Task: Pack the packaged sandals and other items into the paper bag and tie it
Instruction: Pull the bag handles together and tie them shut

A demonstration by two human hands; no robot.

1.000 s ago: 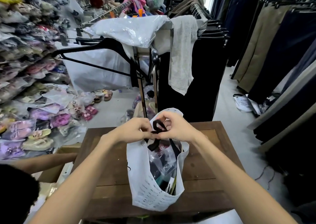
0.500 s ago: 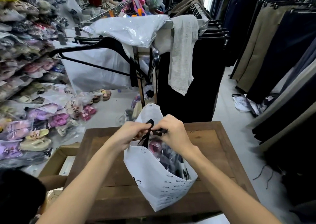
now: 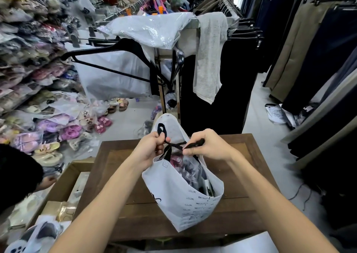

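Overall, clothing racks [image 3: 309, 49] of dark and khaki garments fill the right side and rear, and shelves of bagged sandals [image 3: 29, 69] fill the left, with more bagged pairs spilled on the floor below them. At centre stands a brown wooden bench [image 3: 119, 175], its top bare apart from the one item on it. A brown cardboard box [image 3: 63, 185] sits just beside the bench's left edge.

On the bench stands the white paper bag [image 3: 183, 200], tilted, with small dark lettering printed across its lower face. Its mouth is partly open toward the right, and plastic-wrapped items [image 3: 191, 169], some pink, some dark, show inside; individual contents cannot be told apart. The far flap of the bag rises above both hands.

Both hands are at the top of the bag, close together but not touching, one to each side of its mouth. The left hand [image 3: 150, 148] is closed around one end of the black ribbon [image 3: 174, 145], a loop of which stands up above the fist. The right hand [image 3: 208, 146] pinches the other end between thumb and forefinger, the tail running out across the knuckles. The ribbon stretches taut between the hands and crosses in a small knot at the mid-point, directly over the bag's opening.
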